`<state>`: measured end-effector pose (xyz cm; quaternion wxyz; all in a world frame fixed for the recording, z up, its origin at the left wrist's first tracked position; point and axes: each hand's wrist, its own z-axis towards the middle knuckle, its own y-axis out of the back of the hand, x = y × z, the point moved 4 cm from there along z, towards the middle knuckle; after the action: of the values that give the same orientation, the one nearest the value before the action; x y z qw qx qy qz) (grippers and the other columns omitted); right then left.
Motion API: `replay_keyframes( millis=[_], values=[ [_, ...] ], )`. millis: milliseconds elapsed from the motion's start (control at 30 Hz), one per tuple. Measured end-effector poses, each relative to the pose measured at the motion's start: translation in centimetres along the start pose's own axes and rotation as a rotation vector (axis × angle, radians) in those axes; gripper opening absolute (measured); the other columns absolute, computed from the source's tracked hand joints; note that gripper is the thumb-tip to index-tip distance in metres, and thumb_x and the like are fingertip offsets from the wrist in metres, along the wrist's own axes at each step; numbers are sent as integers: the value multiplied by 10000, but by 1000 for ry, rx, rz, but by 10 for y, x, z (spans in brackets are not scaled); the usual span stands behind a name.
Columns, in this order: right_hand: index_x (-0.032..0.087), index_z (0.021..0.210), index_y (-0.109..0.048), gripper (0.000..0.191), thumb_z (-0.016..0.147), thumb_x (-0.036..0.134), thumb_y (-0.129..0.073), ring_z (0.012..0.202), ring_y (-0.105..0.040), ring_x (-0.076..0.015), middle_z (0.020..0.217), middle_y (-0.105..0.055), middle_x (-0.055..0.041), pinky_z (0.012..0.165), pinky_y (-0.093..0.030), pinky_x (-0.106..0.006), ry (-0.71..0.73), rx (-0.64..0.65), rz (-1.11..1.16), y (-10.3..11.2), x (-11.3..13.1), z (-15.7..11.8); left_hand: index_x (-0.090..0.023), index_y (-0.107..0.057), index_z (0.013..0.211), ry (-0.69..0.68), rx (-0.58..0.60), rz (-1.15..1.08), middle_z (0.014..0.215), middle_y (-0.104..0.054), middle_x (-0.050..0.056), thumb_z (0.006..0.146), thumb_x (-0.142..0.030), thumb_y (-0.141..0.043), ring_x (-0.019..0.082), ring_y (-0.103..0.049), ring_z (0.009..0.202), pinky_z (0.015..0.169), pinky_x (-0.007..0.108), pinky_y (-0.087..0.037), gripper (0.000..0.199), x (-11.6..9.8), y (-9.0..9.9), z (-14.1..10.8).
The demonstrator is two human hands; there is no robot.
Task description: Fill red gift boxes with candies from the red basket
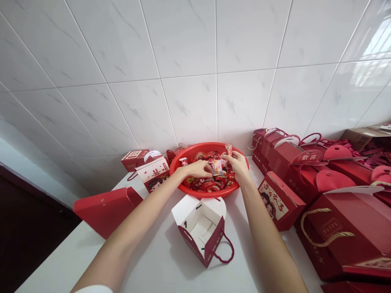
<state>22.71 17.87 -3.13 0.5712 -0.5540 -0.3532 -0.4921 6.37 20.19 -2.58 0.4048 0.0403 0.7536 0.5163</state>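
Observation:
A red plastic basket (210,193) holds a heap of wrapped candies (207,185), mostly in red wrappers. My left hand (199,169) is inside it, with bent fingers closed among the candies; what they grip, if anything, is hidden. At the basket's right side, my right hand (238,163) pinches a small red wrapped candy (229,149) that sticks up above the fingers. Between the hands lies a pale, colourful packet (217,167). In front of the basket stands a dark red gift box (195,244) with a rope handle, its top unfolded and its white inside bare.
Several red gift boxes (282,160) crowd the right side, some with gold rope handles. Another red box (106,207) stands at the left, near the edge of the white table (152,260). A tiled wall (189,106) rises behind. A cardboard box (363,136) sits far right.

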Motion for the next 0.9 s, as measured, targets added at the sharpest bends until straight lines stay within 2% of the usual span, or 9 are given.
replay_keyframes(
  millis=[133,233,333,400,500,567,700,800,900],
  values=[
    [199,682,-543,226,562,288,-712,458,-448,-79,555,-524,63,448,-366,-215,4,-25,10,2,-3,3,-227,-721,1139,-94,153,264,1203,-711,83,728,-303,-693,305,-660,1068,925,368,-510,419,-33,-26,18],
    [195,710,-569,232,572,306,-719,479,-454,-86,566,-529,62,469,-368,-223,10,-48,22,4,-5,3,-190,-657,1238,-64,219,500,1364,-605,147,702,-240,-696,366,-570,1228,1005,444,-478,540,-48,-47,37],
    [193,703,-578,246,582,338,-735,524,-491,-101,605,-566,44,507,-381,-234,30,-63,34,4,-4,2,-155,-665,1186,-5,160,683,1476,-488,200,681,-248,-735,449,-342,1412,1112,583,-340,518,-54,-56,54],
    [196,686,-572,251,583,350,-741,539,-511,-110,602,-571,40,521,-387,-238,44,-60,49,4,-3,1,-161,-669,1161,19,102,731,1508,-452,199,662,-268,-772,470,-272,1441,1136,623,-269,520,-53,-56,61],
    [197,669,-566,248,572,337,-746,517,-501,-105,560,-550,50,509,-384,-231,39,-50,78,3,-2,1,-164,-682,1120,-40,97,742,1448,-524,183,668,-263,-784,449,-314,1424,1149,582,-263,474,-50,-55,63],
    [197,674,-568,248,557,323,-747,491,-482,-98,538,-539,57,482,-370,-223,18,-52,89,3,-2,1,-159,-691,1115,-117,122,727,1354,-601,178,694,-245,-761,418,-412,1364,1114,518,-344,436,-48,-54,61],
    [193,685,-569,254,542,312,-741,469,-463,-84,542,-540,60,456,-359,-213,7,-59,100,3,-1,2,-176,-688,1193,-72,163,605,1141,-710,140,705,-212,-729,342,-650,1039,882,394,-504,490,-38,-44,55],
    [189,693,-570,253,539,304,-733,467,-468,-84,548,-545,58,463,-382,-218,1,-55,102,3,0,3,-195,-715,1159,-3,165,427,943,-730,75,681,-204,-728,292,-675,890,781,336,-502,478,-27,-29,46],
    [190,693,-564,243,540,288,-726,474,-477,-95,551,-548,55,459,-383,-225,-8,-54,98,3,0,3,-197,-723,1132,0,100,110,863,-703,24,668,-208,-699,240,-662,831,729,293,-490,464,-15,-11,33]
  ],
)
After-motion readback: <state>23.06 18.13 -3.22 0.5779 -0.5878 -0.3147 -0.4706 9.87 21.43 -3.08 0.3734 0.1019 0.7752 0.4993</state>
